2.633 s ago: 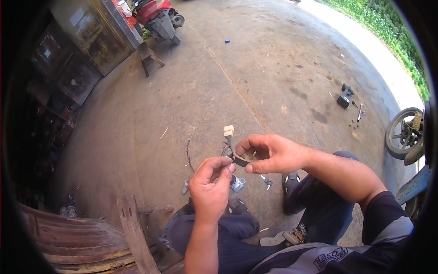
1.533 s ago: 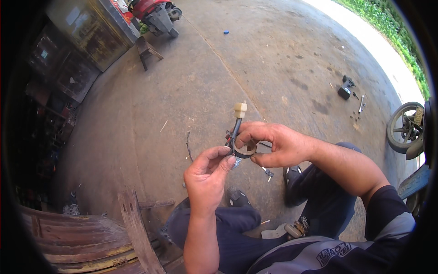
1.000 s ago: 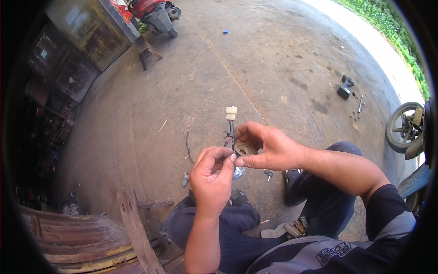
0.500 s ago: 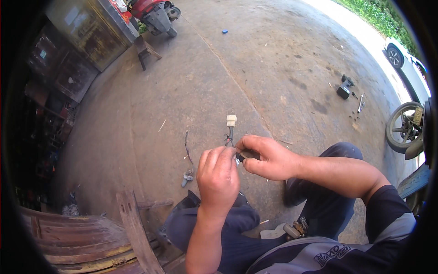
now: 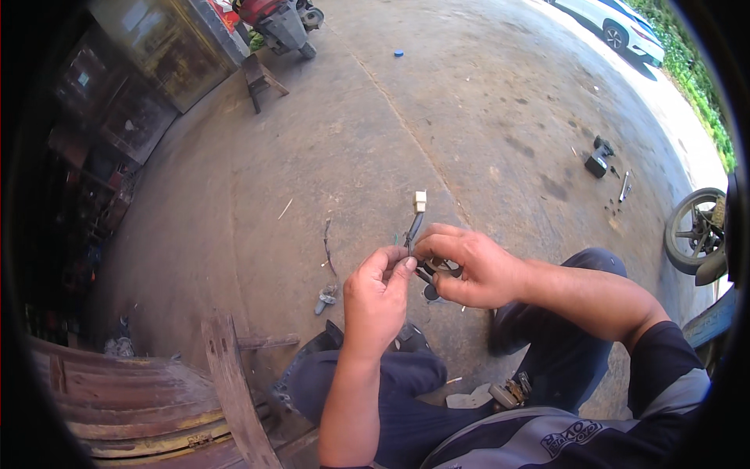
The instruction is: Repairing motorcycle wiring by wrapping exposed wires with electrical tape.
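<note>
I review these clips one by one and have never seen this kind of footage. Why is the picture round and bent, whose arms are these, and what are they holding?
The picture comes from a wide fisheye camera worn on a person's head, looking down, so straight edges curve near the rim. The two forearms that enter from below are that person's own; no machine is involved. The left hand and right hand meet over a small dark part with a wire harness that ends in a pale plastic connector. Both hands pinch it; how much of the part lies between the fingers is hidden. Below is a concrete floor with a loose wire, a small black device with tools beside it, a wooden stool, a motorcycle wheel and a red scooter.
</note>
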Demonstrator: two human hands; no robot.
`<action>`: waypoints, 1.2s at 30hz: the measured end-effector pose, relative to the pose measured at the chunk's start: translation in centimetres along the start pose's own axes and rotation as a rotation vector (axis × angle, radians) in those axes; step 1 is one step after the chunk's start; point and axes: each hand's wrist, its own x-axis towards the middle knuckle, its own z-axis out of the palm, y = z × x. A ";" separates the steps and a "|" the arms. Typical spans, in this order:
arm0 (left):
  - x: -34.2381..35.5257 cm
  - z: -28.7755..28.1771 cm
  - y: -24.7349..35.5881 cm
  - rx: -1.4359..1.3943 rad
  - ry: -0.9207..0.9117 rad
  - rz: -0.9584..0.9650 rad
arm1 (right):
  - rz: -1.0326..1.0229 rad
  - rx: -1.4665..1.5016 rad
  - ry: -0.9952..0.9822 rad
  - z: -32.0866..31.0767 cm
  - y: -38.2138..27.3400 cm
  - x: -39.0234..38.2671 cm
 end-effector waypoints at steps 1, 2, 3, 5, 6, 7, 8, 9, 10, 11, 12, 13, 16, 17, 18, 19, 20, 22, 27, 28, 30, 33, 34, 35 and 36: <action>0.0 0.0 -0.1 -0.001 0.003 0.000 | -0.001 0.000 -0.002 0.0 -0.1 0.1; 0.0 0.0 -0.3 0.100 0.000 0.095 | -0.040 -0.054 0.014 -0.1 -0.2 0.1; 0.0 0.1 -0.4 0.201 -0.002 0.190 | -0.079 -0.108 0.030 -0.2 -0.4 0.2; 0.1 0.6 -0.4 0.187 0.038 0.285 | -0.121 -0.137 0.023 -0.8 -0.4 0.4; 0.1 0.8 -0.4 0.175 0.075 0.380 | -0.163 -0.166 0.020 -1.1 -0.4 0.5; 0.2 1.0 -0.6 0.175 0.078 0.380 | -0.165 -0.166 0.018 -1.6 -0.5 0.7; 0.3 1.1 -1.0 0.207 0.116 0.465 | -0.164 -0.159 -0.016 -2.2 -0.8 0.9; 0.2 1.2 -1.2 0.240 0.153 0.550 | -0.162 -0.152 -0.050 -2.5 -1.2 1.0; 0.1 1.3 -1.1 0.242 0.156 0.550 | -0.165 -0.151 -0.050 -2.6 -1.5 1.1; 0.0 1.4 -1.0 0.224 0.181 0.548 | -0.171 -0.186 -0.041 -2.7 -1.7 1.1; -0.1 1.5 -0.9 0.206 0.205 0.546 | -0.177 -0.221 -0.032 -2.8 -2.0 1.0; -0.3 1.5 -0.6 0.207 0.203 0.547 | -0.176 -0.221 -0.029 -2.6 -2.3 1.0; -0.4 1.8 -0.2 0.241 0.265 0.578 | -0.086 -0.263 -0.018 -2.4 -3.1 0.7; -0.4 1.7 -0.5 0.214 0.242 0.538 | -0.045 -0.248 0.014 -2.4 -3.2 0.7; -0.4 1.7 -0.6 0.186 0.219 0.499 | -0.005 -0.233 0.046 -2.5 -3.2 0.6; -0.5 1.8 -0.6 0.186 0.214 0.500 | -0.002 -0.234 0.049 -2.8 -3.0 0.5; -0.5 1.9 -0.6 0.116 0.186 0.454 | 0.037 -0.182 0.025 -3.1 -2.7 0.5; -0.6 1.8 -0.4 0.047 0.153 0.409 | 0.112 -0.141 -0.047 -3.8 -2.9 0.7; -0.8 1.6 -0.5 -0.144 0.082 0.215 | 0.139 -0.061 -0.083 -4.3 -2.7 0.7; -0.8 1.6 -0.5 -0.143 0.080 0.214 | 0.179 -0.013 -0.099 -4.4 -2.7 0.7; -0.9 1.7 -0.5 -0.244 0.050 0.196 | 0.183 0.010 -0.107 -4.5 -2.6 0.6; -0.8 1.6 -0.8 -0.370 -0.002 0.118 | 0.181 0.025 -0.116 -4.6 -2.7 0.5; -0.8 1.6 -0.8 -0.369 -0.006 0.115 | 0.172 0.017 -0.118 -4.7 -2.8 0.5; -0.8 1.5 -0.8 -0.464 -0.033 0.079 | 0.175 0.019 -0.116 -4.8 -3.0 0.6; -0.7 1.3 -0.8 -0.558 -0.059 0.043 | 0.199 0.044 -0.115 -4.8 -3.2 0.7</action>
